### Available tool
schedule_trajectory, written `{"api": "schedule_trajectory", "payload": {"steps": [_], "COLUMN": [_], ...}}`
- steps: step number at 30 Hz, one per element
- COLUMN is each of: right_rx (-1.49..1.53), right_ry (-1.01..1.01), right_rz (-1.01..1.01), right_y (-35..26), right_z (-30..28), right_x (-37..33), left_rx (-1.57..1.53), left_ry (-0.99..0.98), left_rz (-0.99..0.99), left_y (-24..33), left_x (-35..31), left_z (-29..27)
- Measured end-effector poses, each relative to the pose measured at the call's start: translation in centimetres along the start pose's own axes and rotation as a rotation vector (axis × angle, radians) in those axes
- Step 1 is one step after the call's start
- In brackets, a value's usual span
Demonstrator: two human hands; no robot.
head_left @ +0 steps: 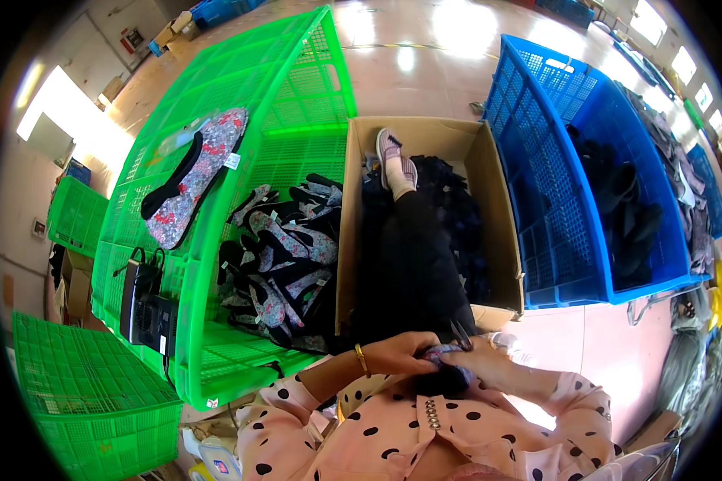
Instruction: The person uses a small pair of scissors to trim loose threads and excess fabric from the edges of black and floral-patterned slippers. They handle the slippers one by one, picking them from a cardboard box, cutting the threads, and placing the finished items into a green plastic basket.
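Close to my body, my left hand (407, 353) is closed on a small floral fabric piece with black cloth (441, 355), which looks like a slipper. My right hand (486, 362) meets it from the other side, its fingers closed round small metal scissors (460, 335). The blades point up and away from me, just above the fabric; whether they touch it I cannot tell. Similar floral slippers with black lining (285, 256) lie heaped in the green crate (192, 321) on my left. One larger floral slipper piece with a white tag (196, 172) rests on that crate's side.
A cardboard box (501, 224) holding dark pieces stands ahead, my outstretched leg resting in it. To its right a blue crate (557, 216) contains black items. A black device with cables (152, 321) hangs on the green crate. Another green crate (96, 401) stands lower left.
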State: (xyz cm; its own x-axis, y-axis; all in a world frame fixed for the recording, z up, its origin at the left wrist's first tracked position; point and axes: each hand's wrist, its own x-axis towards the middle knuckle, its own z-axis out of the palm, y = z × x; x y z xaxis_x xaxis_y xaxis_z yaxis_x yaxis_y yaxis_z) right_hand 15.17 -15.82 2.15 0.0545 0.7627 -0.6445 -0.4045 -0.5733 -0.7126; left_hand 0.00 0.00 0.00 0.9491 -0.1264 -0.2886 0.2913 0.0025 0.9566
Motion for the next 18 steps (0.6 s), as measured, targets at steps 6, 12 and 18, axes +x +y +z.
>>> {"api": "schedule_trajectory", "payload": {"steps": [6,12,18], "right_rx": [-0.199,-0.646,-0.939], "right_ry": [0.087,0.32,0.296], "right_rz": [0.003,-0.437,-0.562], "right_y": [-1.8,-1.8,-3.6], "right_z": [-1.9,-4.2,-5.7], "right_x": [8.2,16.5,18.8], "left_rx": [0.238,0.447,0.633], "left_ry": [0.452,0.779,0.871], "left_rz": [-0.022,-0.003,-0.021], "left_y": [-4.4,-5.6,-9.2], "left_x": [3.7,7.3,10.3], "left_z": [-3.6,-8.5,-11.5]}}
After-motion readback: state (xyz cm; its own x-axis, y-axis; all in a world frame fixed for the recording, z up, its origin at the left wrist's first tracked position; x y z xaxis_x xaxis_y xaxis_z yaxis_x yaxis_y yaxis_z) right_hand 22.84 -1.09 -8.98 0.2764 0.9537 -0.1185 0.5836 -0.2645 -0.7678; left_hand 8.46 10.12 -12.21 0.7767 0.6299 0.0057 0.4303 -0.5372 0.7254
